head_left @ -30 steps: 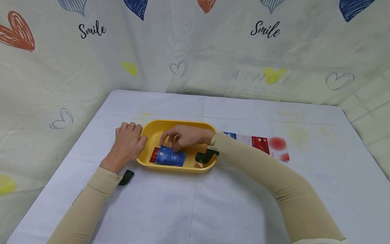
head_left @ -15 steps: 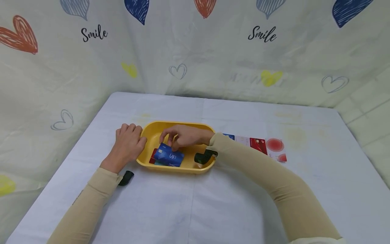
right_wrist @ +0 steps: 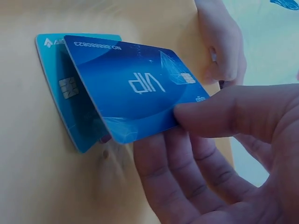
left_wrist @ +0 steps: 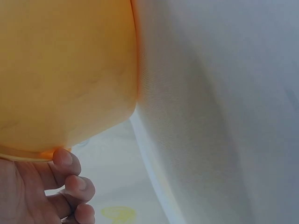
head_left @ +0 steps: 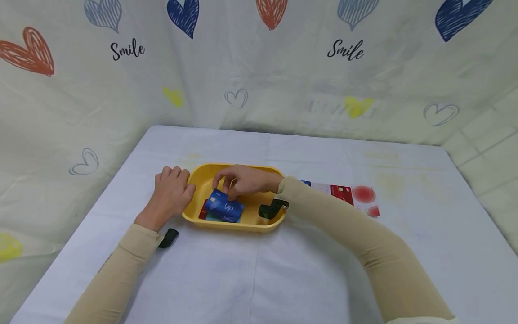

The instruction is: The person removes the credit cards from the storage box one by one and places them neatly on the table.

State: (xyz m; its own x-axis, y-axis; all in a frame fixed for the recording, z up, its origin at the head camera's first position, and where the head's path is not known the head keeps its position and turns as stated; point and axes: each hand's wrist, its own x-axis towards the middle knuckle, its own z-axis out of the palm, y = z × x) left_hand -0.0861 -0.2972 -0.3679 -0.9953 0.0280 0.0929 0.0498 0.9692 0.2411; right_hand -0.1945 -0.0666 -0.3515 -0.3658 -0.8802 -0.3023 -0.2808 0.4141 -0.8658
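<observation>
A yellow tray (head_left: 232, 227) sits on the white-covered table. My left hand (head_left: 171, 195) grips its left end; in the left wrist view the fingers (left_wrist: 65, 161) curl at the rim. Inside the tray, my right hand (head_left: 244, 180) pinches a blue VIP card (head_left: 224, 208) by one edge between thumb and fingers. That card is tilted, as the right wrist view also shows. Partly covered beneath it is a teal card (right_wrist: 53, 70) with a chip. A red card (head_left: 203, 210) peeks out at the left of the pile.
Right of the tray lies a row of cards, among them a red card (head_left: 341, 193) and a pale card with red circles (head_left: 364, 194); the right forearm hides part of it. Dark wrist devices show at the left sleeve (head_left: 137, 243) and right sleeve (head_left: 315, 198). A printed curtain (head_left: 275, 76) hangs behind.
The blue VIP card has tilted and lifted slightly in the right hand, and more of the teal card shows below it. The left hand stays on the tray. The head view has shifted slightly.
</observation>
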